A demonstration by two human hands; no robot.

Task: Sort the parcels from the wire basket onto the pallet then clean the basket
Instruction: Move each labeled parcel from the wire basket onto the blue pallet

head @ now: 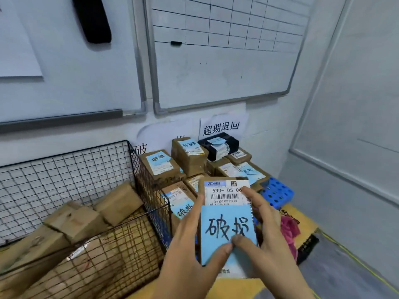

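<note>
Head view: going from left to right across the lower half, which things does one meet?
The wire basket with brown parcels inside → left hand → held parcel bearing a blue note → right hand.
</note>
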